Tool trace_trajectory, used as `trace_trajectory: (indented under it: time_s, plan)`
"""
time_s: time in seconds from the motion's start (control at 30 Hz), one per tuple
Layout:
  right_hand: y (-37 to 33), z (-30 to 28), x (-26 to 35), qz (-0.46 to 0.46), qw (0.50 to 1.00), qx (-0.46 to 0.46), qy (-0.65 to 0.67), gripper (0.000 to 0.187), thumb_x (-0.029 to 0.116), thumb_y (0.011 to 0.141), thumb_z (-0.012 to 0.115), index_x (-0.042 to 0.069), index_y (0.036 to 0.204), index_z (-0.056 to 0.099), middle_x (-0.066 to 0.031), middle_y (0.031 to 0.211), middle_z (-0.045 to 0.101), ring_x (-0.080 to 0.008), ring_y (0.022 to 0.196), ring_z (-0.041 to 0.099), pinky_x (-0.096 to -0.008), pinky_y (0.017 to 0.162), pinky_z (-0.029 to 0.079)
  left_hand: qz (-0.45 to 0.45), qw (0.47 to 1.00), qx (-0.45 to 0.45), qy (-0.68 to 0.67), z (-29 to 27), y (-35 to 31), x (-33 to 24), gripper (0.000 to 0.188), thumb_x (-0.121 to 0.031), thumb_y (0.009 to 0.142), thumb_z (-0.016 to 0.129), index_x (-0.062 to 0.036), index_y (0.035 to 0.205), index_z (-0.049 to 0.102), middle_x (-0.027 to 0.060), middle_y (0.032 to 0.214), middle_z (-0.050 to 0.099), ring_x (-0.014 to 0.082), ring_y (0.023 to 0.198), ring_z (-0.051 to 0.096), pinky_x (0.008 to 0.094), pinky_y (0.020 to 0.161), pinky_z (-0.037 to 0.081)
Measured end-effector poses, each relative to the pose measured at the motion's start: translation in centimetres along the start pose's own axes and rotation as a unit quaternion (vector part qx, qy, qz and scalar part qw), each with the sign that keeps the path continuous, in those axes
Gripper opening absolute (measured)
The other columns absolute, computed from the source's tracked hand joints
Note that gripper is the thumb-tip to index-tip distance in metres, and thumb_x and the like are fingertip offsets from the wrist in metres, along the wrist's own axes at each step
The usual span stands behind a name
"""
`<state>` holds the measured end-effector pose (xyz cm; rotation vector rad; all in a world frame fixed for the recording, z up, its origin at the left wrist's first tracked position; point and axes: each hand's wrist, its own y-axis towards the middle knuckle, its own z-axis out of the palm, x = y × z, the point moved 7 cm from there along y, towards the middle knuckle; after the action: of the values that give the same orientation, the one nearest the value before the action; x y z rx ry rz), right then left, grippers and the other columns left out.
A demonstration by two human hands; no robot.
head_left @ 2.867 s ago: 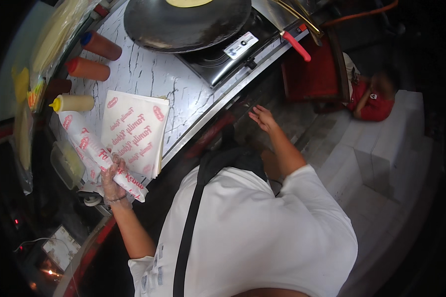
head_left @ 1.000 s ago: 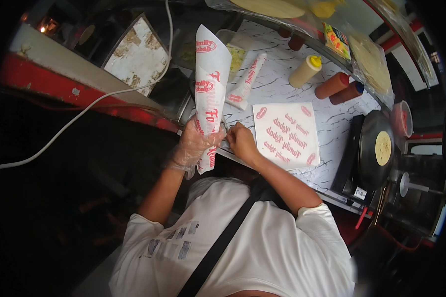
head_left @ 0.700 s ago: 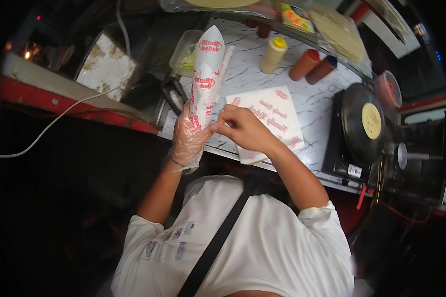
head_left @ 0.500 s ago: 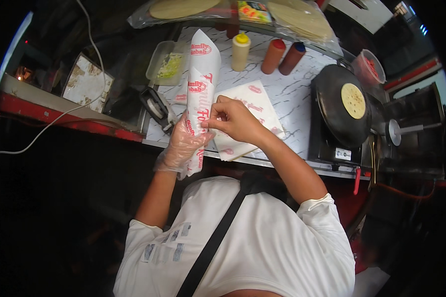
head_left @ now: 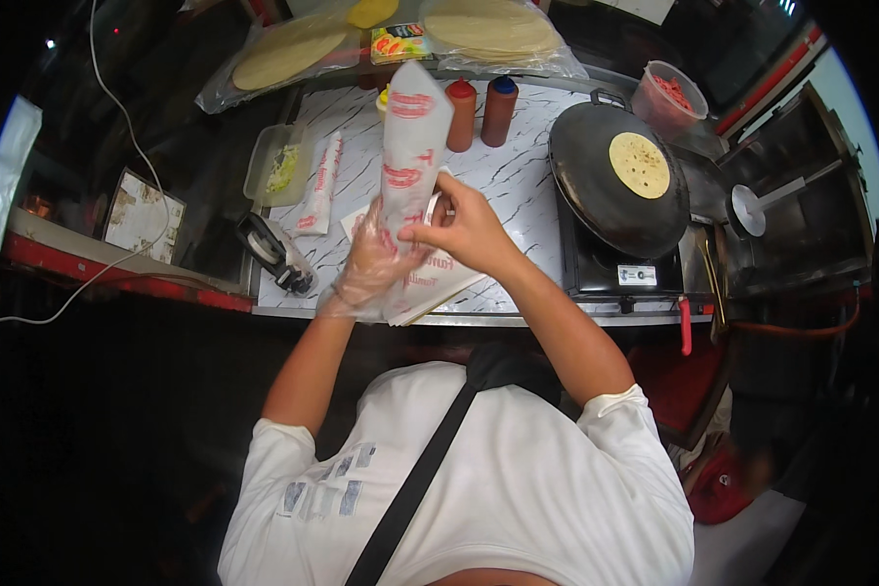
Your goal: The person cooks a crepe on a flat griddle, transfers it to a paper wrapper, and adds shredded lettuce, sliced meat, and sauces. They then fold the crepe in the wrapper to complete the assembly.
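A tall white paper-wrapped roll with red print (head_left: 412, 146) stands up between my hands above the counter. My left hand (head_left: 369, 259), in a clear plastic glove, closes around its lower part from the left. My bare right hand (head_left: 467, 232) grips the paper from the right, thumb in front and fingers bent behind the edge. Beneath both hands lies a stack of printed wrapping paper (head_left: 435, 285), partly covered by them. To the left, a second wrapped roll (head_left: 318, 190) rests on the counter, with a black tape dispenser (head_left: 275, 256) nearer me.
A tub of shredded vegetables (head_left: 262, 176) sits at left. Red-capped (head_left: 461, 117) and blue-capped (head_left: 499, 112) sauce bottles stand behind the roll. At right, a flatbread (head_left: 640, 164) lies on a black pan (head_left: 596, 200) over a stove. Flatbreads in plastic (head_left: 493, 29) line the back shelf.
The view has shifted, so the counter appears further left. Both hands and the roll have moved right over the paper stack; the second roll now shows more fully. My right fingers have shifted around the paper's edge.
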<state>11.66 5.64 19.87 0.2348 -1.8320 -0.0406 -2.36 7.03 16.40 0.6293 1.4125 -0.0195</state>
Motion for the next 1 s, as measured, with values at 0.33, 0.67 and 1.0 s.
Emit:
trace_trajectory:
  time_s: [0.33,0.67,1.0]
  plan:
    - [3.2,-0.9,-3.1,-0.084,0.987,-0.094,-0.104,0.057,0.009,0.075,0.085,0.002,0.125,0.059,-0.0114,0.111,0.068,-0.0234,0.092,0.070,-0.0313,0.079,0.057,0.003,0.958,0.140,0.250,-2.5,5.3,0.8,0.079,-0.004,0.073,0.087,-0.0020,0.142,0.049,0.0142,0.117,0.064,0.0229,0.095,0.068,0.0327,0.081,0.057]
    - [-0.4,0.6,-2.9,-0.197,0.964,-0.147,-0.102,0.030,0.005,0.074,0.085,0.002,0.099,0.069,-0.0116,0.104,0.068,-0.0241,0.096,0.069,-0.0315,0.076,0.056,0.145,0.956,0.106,0.232,-4.1,2.2,-1.8,0.031,0.008,0.079,0.075,-0.0022,0.108,0.070,0.0111,0.110,0.069,0.0189,0.094,0.069,0.0303,0.080,0.057]
    - [-8.8,3.2,-7.6,-0.034,0.994,-0.099,-0.024,0.020,0.000,0.075,0.086,0.001,0.081,0.067,-0.0056,0.084,0.062,-0.0125,0.074,0.060,-0.0258,0.066,0.049,-0.131,0.988,0.081,0.013,-4.4,-7.3,3.6,0.008,0.005,0.082,0.073,0.0003,0.084,0.067,0.0073,0.090,0.060,0.0166,0.085,0.060,0.0306,0.077,0.051]
